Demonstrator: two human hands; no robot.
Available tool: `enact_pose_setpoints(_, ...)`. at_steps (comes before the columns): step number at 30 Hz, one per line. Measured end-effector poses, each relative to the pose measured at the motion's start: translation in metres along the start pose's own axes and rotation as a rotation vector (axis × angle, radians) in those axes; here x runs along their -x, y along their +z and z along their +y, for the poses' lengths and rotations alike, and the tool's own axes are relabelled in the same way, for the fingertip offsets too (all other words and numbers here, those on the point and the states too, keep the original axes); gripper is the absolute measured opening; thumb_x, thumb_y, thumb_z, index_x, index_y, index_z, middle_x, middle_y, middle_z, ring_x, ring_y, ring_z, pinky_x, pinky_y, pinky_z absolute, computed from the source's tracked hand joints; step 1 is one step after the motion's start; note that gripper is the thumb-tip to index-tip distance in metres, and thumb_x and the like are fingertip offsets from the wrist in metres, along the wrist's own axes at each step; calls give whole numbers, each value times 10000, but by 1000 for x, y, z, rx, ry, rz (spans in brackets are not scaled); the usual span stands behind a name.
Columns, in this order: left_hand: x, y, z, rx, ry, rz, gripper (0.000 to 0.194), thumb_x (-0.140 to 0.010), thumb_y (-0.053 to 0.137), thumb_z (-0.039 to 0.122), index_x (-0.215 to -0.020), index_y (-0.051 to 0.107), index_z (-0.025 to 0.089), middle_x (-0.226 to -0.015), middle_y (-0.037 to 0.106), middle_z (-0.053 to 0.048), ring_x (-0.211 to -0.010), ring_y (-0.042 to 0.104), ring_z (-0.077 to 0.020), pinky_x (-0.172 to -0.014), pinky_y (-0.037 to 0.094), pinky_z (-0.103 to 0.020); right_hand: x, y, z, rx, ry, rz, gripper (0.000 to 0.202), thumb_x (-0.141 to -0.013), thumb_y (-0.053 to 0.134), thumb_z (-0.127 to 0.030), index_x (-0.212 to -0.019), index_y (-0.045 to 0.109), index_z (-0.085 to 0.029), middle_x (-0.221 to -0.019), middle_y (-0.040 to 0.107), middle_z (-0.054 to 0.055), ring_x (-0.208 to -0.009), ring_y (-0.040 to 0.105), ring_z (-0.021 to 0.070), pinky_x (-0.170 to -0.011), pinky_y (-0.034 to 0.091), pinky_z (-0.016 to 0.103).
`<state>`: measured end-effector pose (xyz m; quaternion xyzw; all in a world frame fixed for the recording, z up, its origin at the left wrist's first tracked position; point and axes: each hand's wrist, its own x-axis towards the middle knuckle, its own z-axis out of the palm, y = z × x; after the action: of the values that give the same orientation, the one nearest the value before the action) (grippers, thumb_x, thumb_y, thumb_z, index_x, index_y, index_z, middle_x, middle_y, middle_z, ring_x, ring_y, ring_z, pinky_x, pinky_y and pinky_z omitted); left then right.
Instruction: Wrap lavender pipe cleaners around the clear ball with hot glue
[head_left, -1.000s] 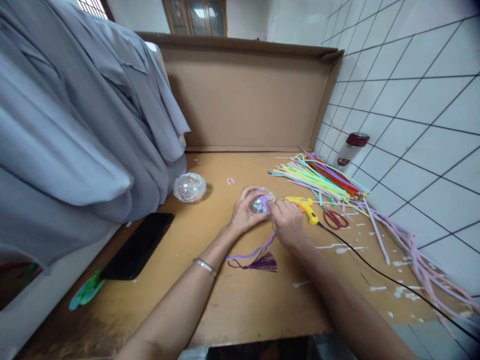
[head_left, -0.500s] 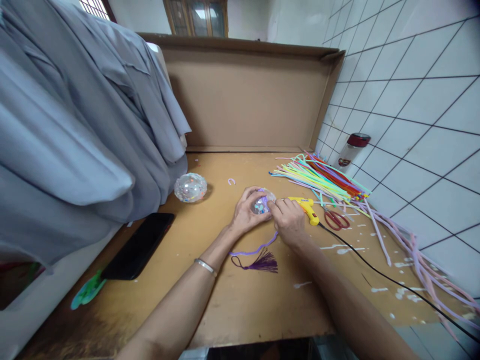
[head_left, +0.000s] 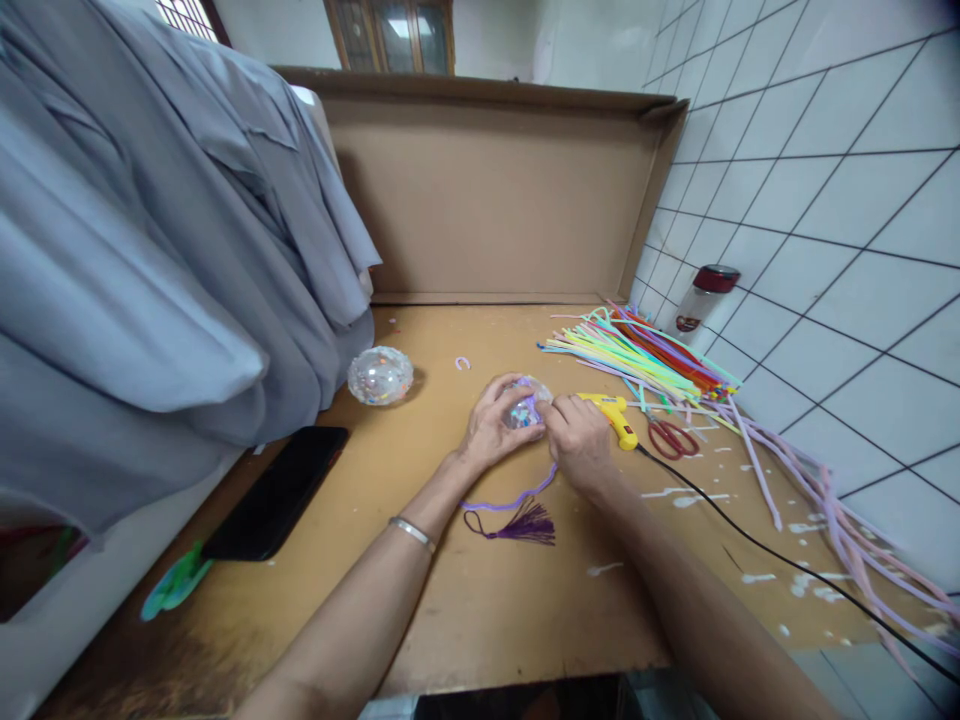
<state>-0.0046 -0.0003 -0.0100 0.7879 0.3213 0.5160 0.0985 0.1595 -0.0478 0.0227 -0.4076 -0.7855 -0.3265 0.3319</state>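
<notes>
My left hand (head_left: 495, 423) is curled around a small clear ball (head_left: 523, 408) with purple and bluish bits on it. Pressed against the ball's right side, my right hand (head_left: 576, 430) pinches a purple pipe cleaner (head_left: 517, 501), whose loose end trails left over the table. A dark purple tassel (head_left: 529, 524) lies just below that strand. Right behind my right hand rests a yellow glue gun (head_left: 616, 415), its nozzle hidden by my fingers. Another clear ball with speckled decoration (head_left: 381, 376) sits to the left.
Colourful pipe cleaners (head_left: 637, 355), red scissors (head_left: 673, 438) and a red-lidded jar (head_left: 703, 300) are at the right. A black cable (head_left: 739, 534) crosses the right side. At left lie a black phone (head_left: 277, 493) and a green item (head_left: 176, 580). Cardboard (head_left: 502, 200) stands behind.
</notes>
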Motion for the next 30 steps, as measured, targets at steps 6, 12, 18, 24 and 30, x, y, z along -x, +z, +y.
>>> enact_pose_setpoints(6,1,-3,-2,-57,70,-34,509,-752,710,469,-1161,591,190,-1295,517,-151,-1216,546,-270,-1024,477,-432,0,1,-1,-14,22,-5,259,-940,408,-149,-946,668,-147,-711,578,61,-697,431,192,-643,294,316)
enact_pose_setpoints(12,-1,-7,0,-158,99,-97,612,-717,707,550,-1201,568,203,-1326,504,-160,-1257,504,-303,-1050,444,-463,0,1,-1,-17,32,1,258,-937,417,-155,-953,675,-149,-708,586,60,-685,437,189,-641,300,314)
enact_pose_setpoints(18,-1,-4,4,-262,111,-142,781,-638,734,611,-1249,509,179,-1350,473,-185,-1259,478,-339,-1058,416,-501,1,2,0,-15,45,-27,240,-928,437,-163,-968,673,-150,-720,595,63,-690,448,194,-641,312,315)
enact_pose_setpoints(24,0,-1,6,-246,80,-119,661,-692,732,428,-1256,476,198,-1354,457,-163,-1269,472,-307,-1064,421,-468,1,3,-2,-45,69,-32,265,-937,403,-159,-963,666,-147,-726,604,67,-683,468,193,-634,331,312)
enact_pose_setpoints(30,0,-1,10,-126,37,-46,659,-629,770,354,-1208,506,184,-1295,505,-152,-1230,516,-285,-1031,468,-418,2,2,-3,-245,193,-42,256,-942,404,-189,-983,652,-144,-773,617,74,-728,528,191,-662,382,307)
